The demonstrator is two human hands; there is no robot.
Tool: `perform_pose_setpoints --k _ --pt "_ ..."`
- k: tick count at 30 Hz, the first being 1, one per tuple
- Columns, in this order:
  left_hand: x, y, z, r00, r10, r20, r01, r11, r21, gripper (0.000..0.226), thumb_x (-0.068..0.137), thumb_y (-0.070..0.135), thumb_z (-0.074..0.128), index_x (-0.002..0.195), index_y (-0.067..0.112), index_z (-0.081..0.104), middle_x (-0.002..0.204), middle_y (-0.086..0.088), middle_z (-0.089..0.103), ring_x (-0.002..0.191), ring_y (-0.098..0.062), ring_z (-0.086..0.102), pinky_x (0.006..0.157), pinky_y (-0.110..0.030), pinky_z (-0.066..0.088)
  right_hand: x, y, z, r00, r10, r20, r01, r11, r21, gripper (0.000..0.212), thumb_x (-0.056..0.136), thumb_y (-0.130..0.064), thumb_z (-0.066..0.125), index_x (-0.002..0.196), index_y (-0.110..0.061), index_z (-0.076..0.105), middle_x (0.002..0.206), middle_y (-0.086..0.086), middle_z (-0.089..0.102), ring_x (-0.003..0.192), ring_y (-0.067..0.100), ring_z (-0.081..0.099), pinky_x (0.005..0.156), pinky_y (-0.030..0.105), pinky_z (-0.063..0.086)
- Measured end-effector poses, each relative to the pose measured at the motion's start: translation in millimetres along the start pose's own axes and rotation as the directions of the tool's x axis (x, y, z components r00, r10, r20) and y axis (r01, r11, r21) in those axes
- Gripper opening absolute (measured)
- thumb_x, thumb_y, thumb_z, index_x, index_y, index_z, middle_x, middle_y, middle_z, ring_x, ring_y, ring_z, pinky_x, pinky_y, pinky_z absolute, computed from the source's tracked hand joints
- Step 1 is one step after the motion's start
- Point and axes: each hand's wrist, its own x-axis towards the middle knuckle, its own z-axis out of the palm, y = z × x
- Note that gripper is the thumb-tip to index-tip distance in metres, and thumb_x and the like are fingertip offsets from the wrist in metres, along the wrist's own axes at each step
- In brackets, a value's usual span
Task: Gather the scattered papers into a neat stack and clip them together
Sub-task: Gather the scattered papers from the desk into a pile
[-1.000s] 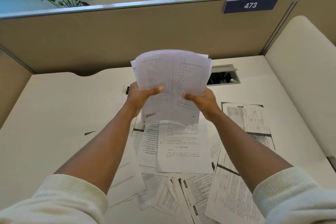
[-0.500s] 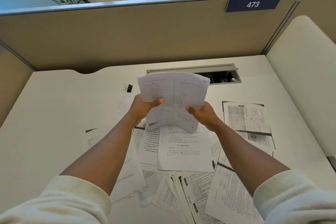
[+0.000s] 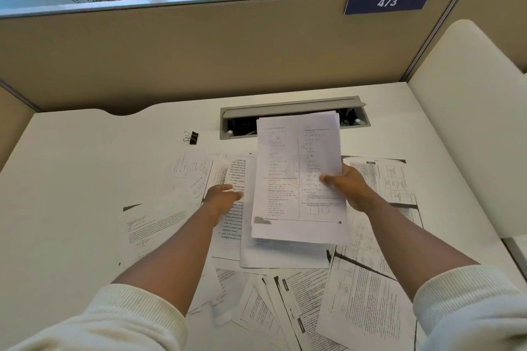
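My right hand pinches the stack; my left hand, open, should slide loose sheets under squarely.

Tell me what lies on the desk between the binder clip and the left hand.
In the head view, loose printed sheets lie between the binder clip and the left hand; near the clip, bare desk.

Two bare forearms, cream ribbed-knit sleeves pushed up toward the elbows, no rings or watch visible
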Motion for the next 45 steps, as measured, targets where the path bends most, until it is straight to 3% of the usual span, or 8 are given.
perform_pose_setpoints --k 4,9,17,21,29,34,39,45 --pt "1 -5 19 0.998 -0.063 0.005 0.062 0.995 0.077 0.064 0.084 0.018 0.078 0.142 0.01 0.051 0.137 -0.011 0.058 0.119 -0.029 0.061 0.101 -0.04 0.053 -1 20 -10 0.995 0.101 -0.001 -0.101 0.993 -0.065 0.043 0.086 -0.007 0.064 0.128 -0.011 0.059 0.118 0.01 0.067 0.106 0.031 0.065 0.096 0.049 0.052" --pt "-3 -2 34 0.997 -0.07 -0.017 0.073 0.967 0.243 0.05 0.085 0.016 0.074 0.131 0.005 0.058 0.119 -0.016 0.068 0.069 -0.019 0.057 0.053 -0.024 0.044 -8 33 -12 0.98 0.184 -0.072 -0.19 0.978 -0.085 0.036 0.087 0.002 0.056 0.12 -0.013 0.058 0.11 0.009 0.065 0.098 0.028 0.062 0.08 0.037 0.051" --pt "-3 -5 44 0.997 -0.069 -0.037 0.078 0.931 0.357 0.013 0.086 0.018 0.071 0.089 0.011 0.061 0.087 -0.002 0.064 0.082 -0.02 0.062 0.08 -0.03 0.056 -11 45 0 0.954 0.285 -0.092 -0.297 0.94 -0.168 0.03 0.085 0.002 0.05 0.109 -0.011 0.059 0.104 0.01 0.065 0.088 0.025 0.063 0.073 0.034 0.053" --pt "-1 -3 42 0.999 -0.038 -0.034 0.048 0.931 0.361 0.019 0.091 0.02 0.067 0.076 0.017 0.056 0.077 0.006 0.056 0.069 -0.011 0.053 0.066 -0.023 0.05 -11 43 7 0.953 0.295 -0.07 -0.303 0.938 -0.168 0.029 0.086 0.002 0.051 0.109 -0.014 0.057 0.107 0.011 0.065 0.093 0.027 0.063 0.079 0.037 0.053" --pt "-2 -3 20 0.974 0.094 -0.206 -0.005 0.918 0.396 0.026 0.097 0.017 0.056 0.12 0.013 0.068 0.121 -0.005 0.07 0.079 -0.019 0.06 0.05 -0.022 0.039 -10 39 19 0.952 0.304 -0.041 -0.307 0.938 -0.16 0.028 0.087 0.001 0.052 0.109 -0.014 0.056 0.111 0.011 0.064 0.098 0.029 0.062 0.081 0.037 0.052" --pt "3 -8 10 0.963 0.072 -0.261 0.042 0.913 0.407 0.033 0.09 0.021 0.065 0.123 0.022 0.066 0.133 -0.009 0.054 0.112 -0.027 0.058 0.072 -0.031 0.048 -9 39 25 0.95 0.308 -0.05 -0.312 0.939 -0.147 0.029 0.088 0.001 0.053 0.112 -0.016 0.055 0.108 0.009 0.062 0.095 0.027 0.06 0.078 0.035 0.05" --pt "1 -8 10 0.975 0.007 -0.221 0.065 0.946 0.318 0.044 0.088 0.022 0.07 0.13 0.02 0.056 0.138 -0.01 0.041 0.099 -0.025 0.056 0.074 -0.03 0.046 -6 41 28 0.949 0.311 -0.044 -0.314 0.936 -0.159 0.036 0.086 0.001 0.053 0.121 -0.01 0.058 0.112 0.011 0.064 0.101 0.03 0.061 0.087 0.04 0.052" --pt "1 -7 8 0.996 -0.013 -0.093 0.03 0.983 0.179 0.04 0.086 0.03 0.074 0.12 0.013 0.064 0.119 -0.005 0.07 0.102 -0.026 0.068 0.093 -0.041 0.057 -5 40 30 0.949 0.312 -0.043 -0.315 0.936 -0.159 0.036 0.086 0.001 0.054 0.12 -0.01 0.058 0.115 0.012 0.064 0.104 0.031 0.061 0.089 0.041 0.053"
